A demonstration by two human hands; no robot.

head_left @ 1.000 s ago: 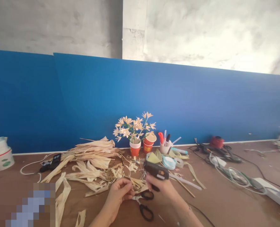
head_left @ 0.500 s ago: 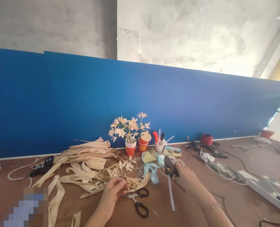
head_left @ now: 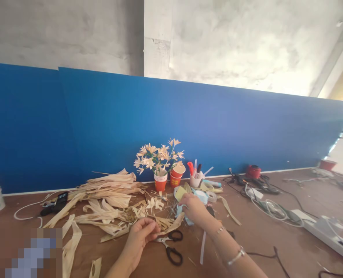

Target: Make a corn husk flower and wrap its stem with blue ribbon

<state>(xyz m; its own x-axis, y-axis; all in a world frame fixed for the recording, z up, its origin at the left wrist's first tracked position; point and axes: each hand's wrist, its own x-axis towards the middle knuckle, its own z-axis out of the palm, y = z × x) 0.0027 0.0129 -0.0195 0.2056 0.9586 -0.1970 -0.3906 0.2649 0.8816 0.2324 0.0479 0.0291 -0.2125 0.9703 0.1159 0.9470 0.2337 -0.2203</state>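
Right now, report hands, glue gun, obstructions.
Left hand pinched, contents unclear. Right hand at blue ribbon. Glue gun partly behind right forearm. Scissors beside left hand.

A: Where is brightness seen?
B: At two o'clock — the wall (head_left: 264, 65) is nearly washed out; toward nine, the blue partition (head_left: 21, 135) is dimmed.
A: Clarity?
B: Fine detail is softened — at eight, a patch (head_left: 34, 253) is pixelated.

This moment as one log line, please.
left hand: pinched, contents unclear; right hand: at blue ribbon; glue gun: partly hidden; scissors: beside left hand
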